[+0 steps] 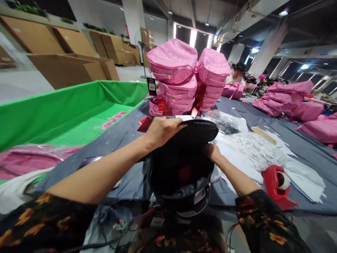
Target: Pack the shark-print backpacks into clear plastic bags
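Note:
A black bag (181,165) with its mouth open stands at the table's near edge, its dark inside facing me. My left hand (162,133) is closed on the upper left rim of its raised lid, fingers bent over the edge. Something flat and white (183,117) shows just behind those fingers. My right hand (212,153) is at the right edge of the lid; its fingertips are hidden in the dark fabric. Inside the bag is a dim red patch (185,173). A pale label (199,196) lies on the front rim.
Stacked pink backpacks (173,66) with tags stand behind the bag; more pink bags (284,98) lie at right. A red tape dispenser (279,188), white paper slips (260,149) and a plastic bag (223,121) are on the right. A green-lined bin (79,95) adjoins the table's left.

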Tool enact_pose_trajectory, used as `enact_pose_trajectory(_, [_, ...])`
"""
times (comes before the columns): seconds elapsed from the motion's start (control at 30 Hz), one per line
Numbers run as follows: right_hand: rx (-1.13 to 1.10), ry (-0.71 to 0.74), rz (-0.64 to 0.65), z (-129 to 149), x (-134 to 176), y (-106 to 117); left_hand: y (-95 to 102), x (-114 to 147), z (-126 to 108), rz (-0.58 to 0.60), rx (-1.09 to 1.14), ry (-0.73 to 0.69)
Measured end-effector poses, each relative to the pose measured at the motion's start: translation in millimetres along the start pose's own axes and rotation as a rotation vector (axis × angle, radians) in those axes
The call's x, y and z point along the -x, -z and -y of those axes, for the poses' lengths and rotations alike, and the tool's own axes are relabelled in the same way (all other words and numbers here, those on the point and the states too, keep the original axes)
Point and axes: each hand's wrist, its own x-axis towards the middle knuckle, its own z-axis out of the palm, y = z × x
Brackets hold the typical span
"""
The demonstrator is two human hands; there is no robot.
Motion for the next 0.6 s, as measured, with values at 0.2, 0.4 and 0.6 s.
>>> enact_pose_trajectory(0.2, [-0.412,0.094,-0.921,-25,26,8,-2.2,8,-6,-0.062,0.015,-0.146])
enact_pose_trajectory(0.4, [-1.042,0.165,-0.867,-42,-16,11,5.2,20,-28,-0.326,-0.078,-0.082])
enact_pose_trajectory(0.6, [-1.364,0.258,-0.785,-17,-12,16,-50.0,58,-112,-0.126,0.249,-0.656])
